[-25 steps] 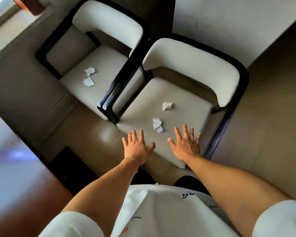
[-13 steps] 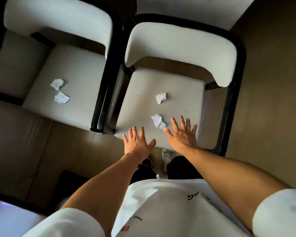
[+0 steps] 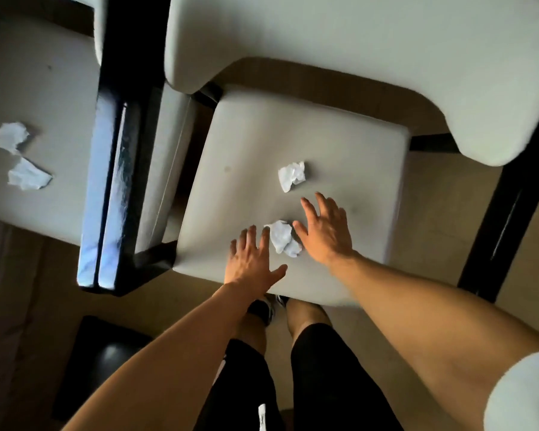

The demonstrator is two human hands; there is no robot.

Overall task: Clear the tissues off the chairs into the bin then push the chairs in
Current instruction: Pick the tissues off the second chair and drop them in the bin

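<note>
Tissue point(image 3: 282, 238) nearest the front edge of the right chair seat point(image 3: 252, 157) sits crumpled between both hands. My left hand point(image 3: 252, 262) is spread flat just beside it, fingers straight, holding nothing. My right hand point(image 3: 324, 228) is likewise spread on the other side, thumb near the wad, gripping nothing. Second tissue point(image 3: 291, 175) lies further back on the same seat. Two more tissues point(image 3: 19, 157) rest on the left chair point(image 3: 44, 88), well apart from the hands. I judge step one, the pick-up, not yet done. Next I need to close fingers on the near wad. Dark shape on the floor point(image 3: 103, 362) may be the bin; cannot tell.
</note>
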